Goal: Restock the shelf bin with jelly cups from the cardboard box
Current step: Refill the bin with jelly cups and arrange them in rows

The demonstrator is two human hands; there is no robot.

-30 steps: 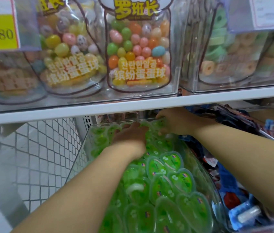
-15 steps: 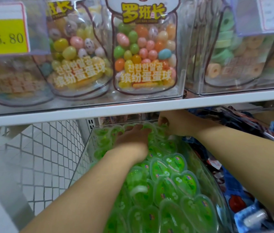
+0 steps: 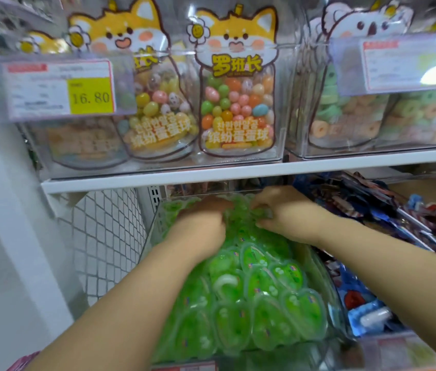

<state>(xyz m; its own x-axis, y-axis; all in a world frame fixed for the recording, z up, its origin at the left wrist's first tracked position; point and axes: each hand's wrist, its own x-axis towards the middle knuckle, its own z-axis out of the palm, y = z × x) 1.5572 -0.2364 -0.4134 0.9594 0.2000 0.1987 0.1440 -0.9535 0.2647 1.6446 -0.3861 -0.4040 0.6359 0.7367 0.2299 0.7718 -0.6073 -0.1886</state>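
A clear shelf bin (image 3: 318,266) on the lower shelf is packed with green heart-shaped jelly cups (image 3: 259,303). Both of my hands reach to the back of the bin, under the white shelf board. My left hand (image 3: 200,223) lies on the rear cups with its fingers bent down among them; blur hides whether it grips any. My right hand (image 3: 286,212) is beside it, thumb and fingers pinching a green jelly cup (image 3: 265,214). The cardboard box is out of view.
The white shelf board (image 3: 238,171) hangs low over my hands. Above it stand clear bins of candy bags (image 3: 238,108) and a price tag (image 3: 59,89). Blue and red packets (image 3: 366,311) fill the bin to the right. A white mesh panel (image 3: 104,236) is on the left.
My two hands have drawn closer together at the back of the bin. My right hand's fingers have closed on a cup. The view has tilted upward.
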